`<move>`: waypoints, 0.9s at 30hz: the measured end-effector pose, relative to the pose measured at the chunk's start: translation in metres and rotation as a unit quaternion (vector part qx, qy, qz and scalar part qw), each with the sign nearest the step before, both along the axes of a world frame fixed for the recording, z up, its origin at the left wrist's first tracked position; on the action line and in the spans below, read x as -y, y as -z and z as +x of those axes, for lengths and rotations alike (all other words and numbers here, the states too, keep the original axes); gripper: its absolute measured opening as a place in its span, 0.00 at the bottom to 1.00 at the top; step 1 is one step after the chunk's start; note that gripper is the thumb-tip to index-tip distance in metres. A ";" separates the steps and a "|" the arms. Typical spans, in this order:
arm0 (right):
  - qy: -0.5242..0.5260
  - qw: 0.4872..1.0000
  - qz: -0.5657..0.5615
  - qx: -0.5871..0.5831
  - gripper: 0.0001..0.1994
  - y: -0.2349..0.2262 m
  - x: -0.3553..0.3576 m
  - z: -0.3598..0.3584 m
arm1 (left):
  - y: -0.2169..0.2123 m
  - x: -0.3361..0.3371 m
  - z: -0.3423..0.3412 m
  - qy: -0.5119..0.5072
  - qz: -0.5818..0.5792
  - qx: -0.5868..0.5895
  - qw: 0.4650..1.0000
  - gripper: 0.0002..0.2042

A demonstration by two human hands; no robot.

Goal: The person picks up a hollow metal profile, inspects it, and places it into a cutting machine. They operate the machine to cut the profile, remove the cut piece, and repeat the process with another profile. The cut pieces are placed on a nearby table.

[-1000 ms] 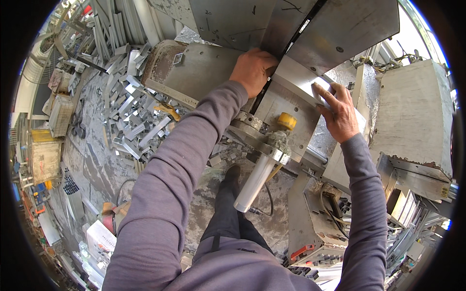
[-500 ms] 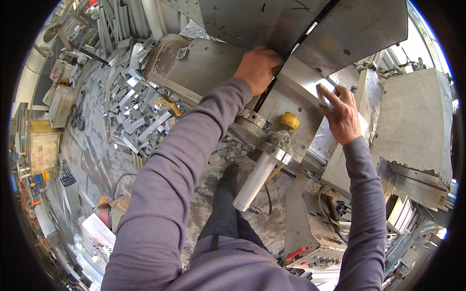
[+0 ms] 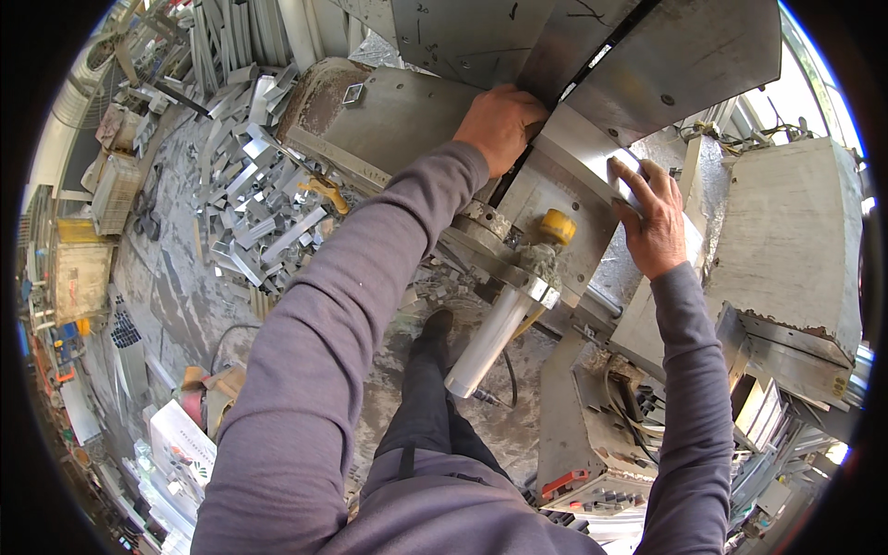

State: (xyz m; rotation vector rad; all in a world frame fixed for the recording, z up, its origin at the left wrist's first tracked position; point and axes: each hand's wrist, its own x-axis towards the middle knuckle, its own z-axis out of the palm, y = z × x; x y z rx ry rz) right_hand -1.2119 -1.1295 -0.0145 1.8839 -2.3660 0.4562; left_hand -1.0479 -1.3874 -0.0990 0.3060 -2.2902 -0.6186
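Note:
A pale aluminium bar (image 3: 579, 148) lies slantwise across the metal bed (image 3: 546, 199) of a machine, below large steel guard plates (image 3: 657, 79). My right hand (image 3: 655, 217) grips the bar toward its near right part, thumb on the near side and fingers over the top. At the dark slot beside the bar's far left end is my left hand (image 3: 502, 128). Its fingers curl down by the slot, and their tips are hidden, so what they hold does not show. A clamp cylinder (image 3: 490, 342) with a yellow knob (image 3: 557, 227) stands between my forearms.
Many aluminium offcuts (image 3: 250, 213) cover the floor at left, with long profiles (image 3: 236, 37) stacked behind. A pale machine housing (image 3: 786, 236) stands at right. A small square tube piece (image 3: 352, 93) rests on the machine's left ledge (image 3: 398, 116). A white box (image 3: 180, 444) lies lower left.
The view has shifted slightly. Both hands keep their places, the right one on the bar and the left one by the slot.

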 end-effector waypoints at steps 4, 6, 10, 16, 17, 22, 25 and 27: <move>0.014 1.000 0.004 -0.011 0.31 -0.002 0.002 0.006 | -0.002 0.000 -0.001 0.002 -0.006 0.011 1.000 0.11; 0.015 1.000 0.006 -0.026 0.30 -0.003 0.002 0.007 | -0.004 0.000 0.000 0.003 -0.014 0.007 1.000 0.11; 0.015 1.000 -0.004 -0.015 0.31 -0.002 0.003 0.006 | -0.005 -0.001 -0.001 -0.001 -0.010 0.013 1.000 0.13; 0.027 0.999 -0.008 -0.018 0.31 0.001 0.001 0.007 | -0.010 -0.001 -0.001 0.008 -0.010 0.010 1.000 0.13; 0.030 0.999 -0.009 -0.025 0.31 0.001 0.001 0.007 | -0.011 -0.001 -0.001 0.009 -0.011 0.004 1.000 0.13; 0.033 0.997 -0.014 -0.065 0.33 -0.006 0.000 0.014 | -0.012 -0.003 -0.001 0.000 -0.006 0.007 1.000 0.13; 0.046 0.996 -0.036 -0.069 0.34 -0.013 -0.011 0.029 | -0.011 -0.003 -0.001 -0.003 -0.011 -0.006 1.000 0.12; 0.055 0.995 -0.057 -0.061 0.35 -0.020 -0.032 0.041 | -0.010 -0.003 -0.003 -0.002 -0.008 -0.007 1.000 0.11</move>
